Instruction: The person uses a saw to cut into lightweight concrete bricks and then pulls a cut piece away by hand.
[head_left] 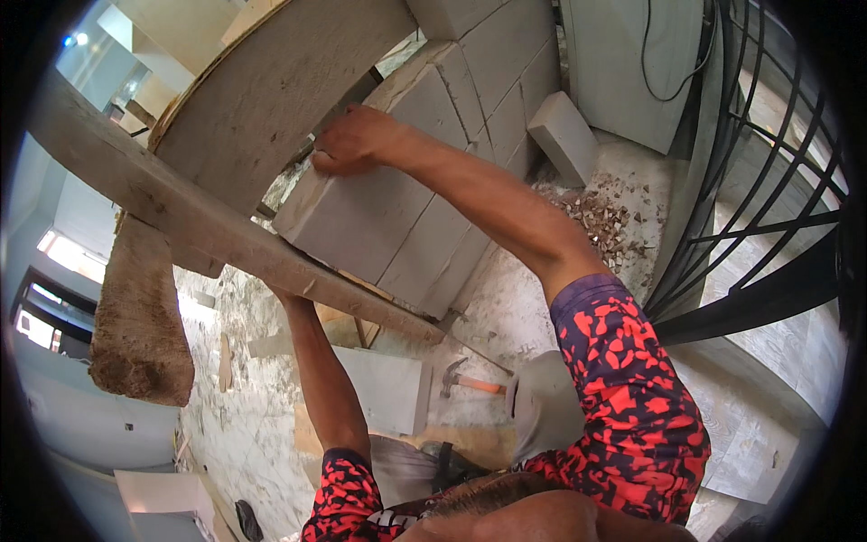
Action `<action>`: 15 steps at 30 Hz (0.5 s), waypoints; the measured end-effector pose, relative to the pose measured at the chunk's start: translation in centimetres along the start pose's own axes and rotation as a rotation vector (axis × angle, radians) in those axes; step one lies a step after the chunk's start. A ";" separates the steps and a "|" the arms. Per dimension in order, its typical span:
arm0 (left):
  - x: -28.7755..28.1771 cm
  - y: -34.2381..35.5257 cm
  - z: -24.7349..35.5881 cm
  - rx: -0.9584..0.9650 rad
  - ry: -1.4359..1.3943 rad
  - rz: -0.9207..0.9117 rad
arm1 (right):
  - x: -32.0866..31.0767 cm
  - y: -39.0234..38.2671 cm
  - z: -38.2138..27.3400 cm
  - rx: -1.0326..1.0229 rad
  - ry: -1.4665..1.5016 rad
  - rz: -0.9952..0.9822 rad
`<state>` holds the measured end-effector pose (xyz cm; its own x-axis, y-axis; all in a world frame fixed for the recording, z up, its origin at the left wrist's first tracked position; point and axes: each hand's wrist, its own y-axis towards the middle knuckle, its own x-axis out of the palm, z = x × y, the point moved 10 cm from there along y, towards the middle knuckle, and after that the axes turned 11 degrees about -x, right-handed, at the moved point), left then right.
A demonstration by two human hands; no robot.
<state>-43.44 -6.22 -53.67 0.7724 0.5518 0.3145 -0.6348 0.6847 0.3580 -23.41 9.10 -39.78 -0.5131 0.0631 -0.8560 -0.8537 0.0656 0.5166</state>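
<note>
My right hand [352,140] is closed on the top edge of a pale grey block [370,208] in a low block wall [497,63], its fingertips partly hidden. My left hand [282,287] reaches up under a long, dusty timber [230,239]; the timber hides its fingers. The timber runs diagonally beside the block, with a wide, weathered board [262,81] above it and a rough short plank end [140,307] hanging at its left.
A loose block [560,135] leans against the wall near rubble [605,217]. Below lie a hammer [479,384] and a pale slab [388,388]. A black metal railing [768,226] curves along the right beside stair treads [750,406]. A grey panel [623,63] stands behind.
</note>
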 end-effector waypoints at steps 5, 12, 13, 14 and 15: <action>0.0 0.0 0.2 0.006 0.002 -0.039 | -1.0 -0.2 -0.6 0.010 -0.047 0.030; 0.8 0.4 1.0 0.026 -0.009 -0.074 | -0.6 0.0 -0.2 0.031 -0.029 0.050; 0.5 0.7 0.9 0.044 -0.004 -0.055 | -1.1 -0.3 0.0 0.021 -0.015 0.092; 0.1 1.0 1.0 0.066 -0.001 -0.039 | -1.6 -0.3 0.0 0.012 -0.001 0.134; -0.4 1.2 1.2 0.066 -0.013 -0.028 | -1.6 0.0 0.0 0.018 -0.007 0.129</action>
<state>-44.55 -6.19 -52.33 0.7901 0.5259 0.3148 -0.6128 0.6670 0.4237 -22.59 8.97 -38.43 -0.6182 0.0791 -0.7821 -0.7787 0.0740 0.6230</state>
